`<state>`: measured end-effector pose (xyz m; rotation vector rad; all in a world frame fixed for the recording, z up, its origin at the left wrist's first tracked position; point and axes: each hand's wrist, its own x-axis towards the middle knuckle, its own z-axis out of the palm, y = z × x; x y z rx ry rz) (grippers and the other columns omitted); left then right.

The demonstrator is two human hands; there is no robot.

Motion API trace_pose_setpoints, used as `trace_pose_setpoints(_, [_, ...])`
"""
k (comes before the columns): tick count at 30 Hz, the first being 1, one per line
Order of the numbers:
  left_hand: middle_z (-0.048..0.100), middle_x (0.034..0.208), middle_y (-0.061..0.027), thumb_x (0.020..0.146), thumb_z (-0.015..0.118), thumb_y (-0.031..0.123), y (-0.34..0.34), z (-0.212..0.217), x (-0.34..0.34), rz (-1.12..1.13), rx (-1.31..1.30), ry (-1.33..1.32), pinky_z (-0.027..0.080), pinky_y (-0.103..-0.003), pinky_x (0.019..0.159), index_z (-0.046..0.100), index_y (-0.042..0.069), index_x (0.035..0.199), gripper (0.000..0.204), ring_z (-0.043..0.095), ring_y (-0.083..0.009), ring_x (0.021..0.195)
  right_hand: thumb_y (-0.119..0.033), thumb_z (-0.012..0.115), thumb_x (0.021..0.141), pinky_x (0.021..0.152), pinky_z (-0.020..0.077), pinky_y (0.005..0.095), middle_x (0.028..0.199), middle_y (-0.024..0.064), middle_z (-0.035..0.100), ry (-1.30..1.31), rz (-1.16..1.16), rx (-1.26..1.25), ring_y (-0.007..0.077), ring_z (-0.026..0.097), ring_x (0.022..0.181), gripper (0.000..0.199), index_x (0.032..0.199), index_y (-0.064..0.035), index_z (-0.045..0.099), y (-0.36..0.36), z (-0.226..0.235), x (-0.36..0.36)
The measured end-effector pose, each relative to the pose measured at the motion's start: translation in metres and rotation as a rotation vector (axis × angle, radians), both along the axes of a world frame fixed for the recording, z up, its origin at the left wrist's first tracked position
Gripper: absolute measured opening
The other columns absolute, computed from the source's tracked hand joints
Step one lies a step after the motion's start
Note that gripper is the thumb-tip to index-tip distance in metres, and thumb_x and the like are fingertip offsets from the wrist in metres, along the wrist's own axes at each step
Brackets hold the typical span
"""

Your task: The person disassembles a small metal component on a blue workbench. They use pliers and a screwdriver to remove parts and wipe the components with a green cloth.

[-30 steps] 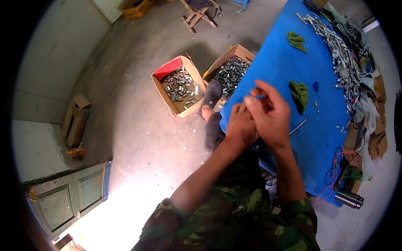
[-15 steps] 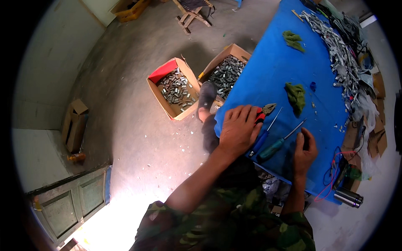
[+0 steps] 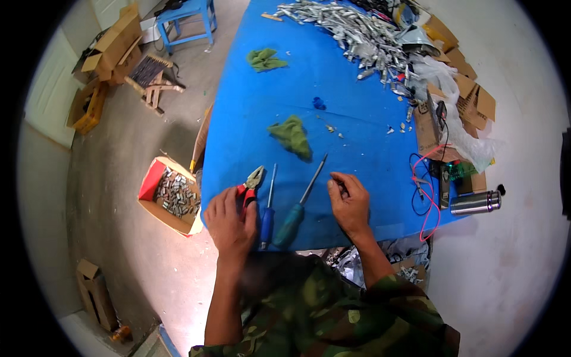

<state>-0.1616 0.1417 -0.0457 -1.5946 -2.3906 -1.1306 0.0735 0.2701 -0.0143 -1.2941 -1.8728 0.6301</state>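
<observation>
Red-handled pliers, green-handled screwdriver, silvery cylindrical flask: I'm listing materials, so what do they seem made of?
Red-handled pliers: dull grey metal head, probably steel; opaque red grips, plastic or rubber. Green-handled screwdriver: greyish shaft, likely steel by its sheen; evenly coloured handle, probably plastic. Silvery cylindrical flask: apparently polished steel, given its bright reflections.

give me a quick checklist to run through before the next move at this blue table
1. Pliers beside left hand: ok; whether firmly gripped, cannot tell.
2. Right hand empty: cannot tell, fingers curled.
3. Blue screwdriver and green screwdriver lying between the hands: ok.
4. Nearer cloth off the tools: ok, lies beyond them.
5. Table free of scraps: not ok, bits lie past that cloth.
6. Red wire away from right hand: ok.
</observation>
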Motion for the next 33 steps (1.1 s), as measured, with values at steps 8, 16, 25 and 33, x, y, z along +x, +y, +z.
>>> trace_pose_setpoints(8, [0.066,0.123,-0.0163,0.087,0.080,0.016,0.003,0.009,0.007,-0.011,-0.018,0.017,0.045,-0.047,0.103,0.063,0.002,0.127,0.046,0.060,-0.0365,0.116,-0.016,0.074,0.092,0.069,0.0541,0.0368,0.097,0.0121,0.073,-0.096,-0.031,0.014,0.0244,0.068,0.077,0.019,0.107,-0.0037,0.076,0.055,-0.002,0.017])
trace_pose_setpoints(16, [0.066,0.124,-0.0153,0.087,0.079,0.017,0.003,0.006,0.008,0.008,-0.058,-0.004,0.042,-0.047,0.105,0.064,0.002,0.128,0.046,0.060,-0.0350,0.118,-0.023,0.074,0.091,0.070,0.0562,0.0405,0.096,0.0125,0.074,-0.160,-0.054,0.015,0.0289,0.073,0.080,0.021,0.105,-0.0073,0.078,0.093,-0.004,0.021])
trace_pose_setpoints(25, [0.066,0.122,-0.0160,0.085,0.079,0.014,0.006,0.003,0.007,0.000,-0.039,0.008,0.044,-0.047,0.103,0.063,0.001,0.126,0.047,0.060,-0.0362,0.115,-0.025,0.074,0.091,0.072,0.0563,0.0431,0.095,0.0134,0.073,-0.155,-0.017,0.045,0.0321,0.072,0.083,0.024,0.107,-0.0077,0.078,0.122,-0.010,0.009])
trace_pose_setpoints(33, [0.067,0.120,-0.0162,0.084,0.079,0.014,0.001,0.002,0.005,0.019,-0.038,0.004,0.046,-0.047,0.102,0.064,0.001,0.125,0.046,0.061,-0.0360,0.113,-0.030,0.075,0.088,0.082,0.0556,0.0447,0.108,0.0147,0.073,-0.205,0.038,0.205,0.0344,0.070,0.096,0.035,0.115,-0.0074,0.077,0.199,-0.013,-0.054])
